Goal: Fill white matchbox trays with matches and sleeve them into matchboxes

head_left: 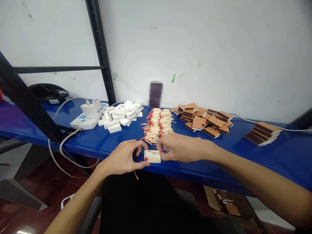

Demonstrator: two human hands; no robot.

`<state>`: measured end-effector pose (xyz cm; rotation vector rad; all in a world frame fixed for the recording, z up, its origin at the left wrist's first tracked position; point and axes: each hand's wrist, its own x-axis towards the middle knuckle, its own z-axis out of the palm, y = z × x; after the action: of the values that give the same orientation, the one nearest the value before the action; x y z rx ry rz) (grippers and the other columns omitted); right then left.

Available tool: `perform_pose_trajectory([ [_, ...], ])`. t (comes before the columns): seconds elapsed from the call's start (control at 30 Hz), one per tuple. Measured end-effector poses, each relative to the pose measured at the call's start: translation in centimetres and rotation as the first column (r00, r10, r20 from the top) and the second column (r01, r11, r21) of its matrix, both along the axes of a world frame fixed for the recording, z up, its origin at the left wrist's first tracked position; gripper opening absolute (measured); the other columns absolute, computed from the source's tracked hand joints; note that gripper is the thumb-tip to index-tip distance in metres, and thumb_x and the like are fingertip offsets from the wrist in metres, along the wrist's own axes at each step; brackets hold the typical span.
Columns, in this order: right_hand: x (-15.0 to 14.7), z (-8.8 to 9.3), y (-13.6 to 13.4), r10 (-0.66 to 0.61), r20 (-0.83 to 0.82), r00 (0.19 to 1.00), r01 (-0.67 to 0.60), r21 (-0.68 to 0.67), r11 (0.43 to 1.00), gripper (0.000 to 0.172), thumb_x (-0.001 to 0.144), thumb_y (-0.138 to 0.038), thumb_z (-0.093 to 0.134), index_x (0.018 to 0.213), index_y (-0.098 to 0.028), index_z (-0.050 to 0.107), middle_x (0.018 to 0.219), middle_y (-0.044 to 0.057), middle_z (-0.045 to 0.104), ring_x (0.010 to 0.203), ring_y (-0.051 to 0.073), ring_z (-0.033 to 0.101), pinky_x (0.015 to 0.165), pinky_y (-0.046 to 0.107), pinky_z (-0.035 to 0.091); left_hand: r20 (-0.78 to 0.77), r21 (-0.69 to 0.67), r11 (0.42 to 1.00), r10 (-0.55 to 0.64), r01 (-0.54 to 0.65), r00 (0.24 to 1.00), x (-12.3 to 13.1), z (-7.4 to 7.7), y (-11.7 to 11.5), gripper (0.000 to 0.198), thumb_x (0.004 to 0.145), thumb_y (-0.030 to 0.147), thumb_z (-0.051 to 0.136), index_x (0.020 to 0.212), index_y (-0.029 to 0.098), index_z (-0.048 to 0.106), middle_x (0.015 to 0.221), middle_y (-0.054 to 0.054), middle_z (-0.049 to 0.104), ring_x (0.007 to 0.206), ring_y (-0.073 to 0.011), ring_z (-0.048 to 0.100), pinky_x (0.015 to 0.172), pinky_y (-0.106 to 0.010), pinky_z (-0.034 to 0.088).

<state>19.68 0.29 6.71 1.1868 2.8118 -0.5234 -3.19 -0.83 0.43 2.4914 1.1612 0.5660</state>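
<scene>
Matchbox tray (154,156), part-filled with matches (153,160), sits near desk (234,138) front edge, left hand (125,157) half-curled gripping its left corners, right hand (174,147) pinched at right end, contents unclear; probably filling step, next move likely needs matches laid flat.

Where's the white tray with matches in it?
Head view, just below centre: the white tray is near the front edge of the blue surface, between the left hand and right hand, below the match pile.
</scene>
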Motion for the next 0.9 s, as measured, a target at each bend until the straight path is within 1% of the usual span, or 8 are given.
perform_pose_trajectory([
  [0.13, -0.9, 0.2, -0.1, -0.007, 0.066, 0.998, 0.007, -0.008, 1.0, 0.009, 0.08, -0.023, 0.058, 0.081, -0.017, 0.064, 0.078, 0.005, 0.065, 0.071, 0.017, 0.056, 0.056, 0.024, 0.033, 0.016, 0.001, 1.0, 0.005, -0.005, 1.0, 0.0, -0.1, 0.0, 0.033, 0.079, 0.047, 0.07, 0.097, 0.022, 0.059, 0.075, 0.005, 0.052, 0.068, -0.0122, 0.051, 0.064, -0.025, 0.036],
  [0.27, -1.6, 0.0, -0.3, 0.007, 0.068, 0.998, -0.008, 0.006, 1.0, 0.011, 0.081, -0.025, 0.059, 0.084, -0.016, 0.065, 0.079, 0.006, 0.066, 0.067, 0.016, 0.055, 0.052, 0.025, 0.03, 0.037, -0.003, 1.0, 0.005, -0.005, 0.999, 0.0, -0.1, 0.1, 0.032, 0.078, 0.045, 0.071, 0.095, 0.021, 0.058, 0.074, 0.006, 0.051, 0.066, -0.0114, 0.05, 0.063, -0.024, 0.036],
  [0.43, -2.2, -1.0, 0.2, 0.066, -0.032, 0.997, -0.066, -0.001, 0.998, 0.008, 0.082, -0.02, 0.058, 0.083, -0.015, 0.064, 0.067, 0.002, 0.064, 0.057, 0.012, 0.05, 0.05, 0.027, 0.026, 0.043, -0.014, 1.0, -0.002, 0.003, 0.999, 0.0, 0.0, 0.1, 0.034, 0.079, 0.046, 0.07, 0.098, 0.021, 0.059, 0.073, 0.006, 0.052, 0.065, -0.0111, 0.05, 0.062, -0.024, 0.037],
  [0.57, -2.1, -1.3, 0.5, 0.104, -0.173, 0.979, -0.109, -0.014, 0.994, 0.006, 0.081, -0.02, 0.059, 0.083, -0.016, 0.063, 0.066, -0.001, 0.062, 0.056, 0.01, 0.048, 0.05, 0.024, 0.029, 0.034, -0.011, 1.0, -0.004, 0.004, 0.999, 0.1, 0.0, 0.1, 0.033, 0.079, 0.048, 0.07, 0.093, 0.02, 0.059, 0.074, 0.005, 0.052, 0.066, -0.0114, 0.05, 0.062, -0.024, 0.037],
  [0.63, -1.6, -1.0, 0.6, 0.082, -0.228, 0.97, -0.075, 0.043, 0.996, 0.004, 0.08, -0.015, 0.058, 0.08, -0.017, 0.062, 0.065, -0.002, 0.06, 0.057, 0.01, 0.047, 0.053, 0.023, 0.03, 0.042, -0.013, 1.0, -0.002, 0.002, 0.999, 0.1, 0.0, 0.2, 0.032, 0.079, 0.047, 0.071, 0.092, 0.02, 0.058, 0.073, 0.006, 0.052, 0.065, -0.0112, 0.049, 0.061, -0.024, 0.037],
  [0.7, -0.8, -0.4, 0.5, 0.03, -0.24, 0.97, -0.003, 0.11, 0.994, 0.008, 0.08, -0.012, 0.056, 0.077, -0.017, 0.061, 0.064, -0.003, 0.058, 0.057, 0.009, 0.046, 0.054, 0.023, 0.03, 0.054, -0.023, 1.0, -0.008, 0.01, 0.998, 0.1, 0.0, 0.2, 0.031, 0.078, 0.044, 0.072, 0.094, 0.021, 0.058, 0.073, 0.006, 0.051, 0.065, -0.0109, 0.05, 0.061, -0.023, 0.037],
  [0.8, 0.9, -0.2, 0.4, -0.05, -0.154, 0.987, 0.073, 0.148, 0.986, 0.011, 0.083, -0.013, 0.055, 0.074, -0.017, 0.059, 0.062, -0.002, 0.056, 0.058, 0.01, 0.046, 0.056, 0.024, 0.03, 0.073, -0.016, 1.0, -0.024, 0.025, 0.997, 0.1, 0.0, 0.2, 0.03, 0.079, 0.042, 0.073, 0.096, 0.022, 0.059, 0.074, 0.006, 0.052, 0.066, -0.0113, 0.051, 0.063, -0.024, 0.039],
  [0.9, 2.0, -1.1, 0.4, -0.12, -0.062, 0.991, 0.128, 0.151, 0.98, 0.009, 0.085, -0.016, 0.056, 0.079, -0.018, 0.061, 0.07, 0.001, 0.059, 0.064, 0.013, 0.049, 0.058, 0.025, 0.031, 0.118, 0.059, 0.998, -0.024, 0.017, 0.993, 0.1, -0.1, 0.2, 0.03, 0.079, 0.04, 0.073, 0.098, 0.021, 0.06, 0.086, 0.002, 0.058, 0.078, -0.0144, 0.055, 0.071, -0.026, 0.042],
])
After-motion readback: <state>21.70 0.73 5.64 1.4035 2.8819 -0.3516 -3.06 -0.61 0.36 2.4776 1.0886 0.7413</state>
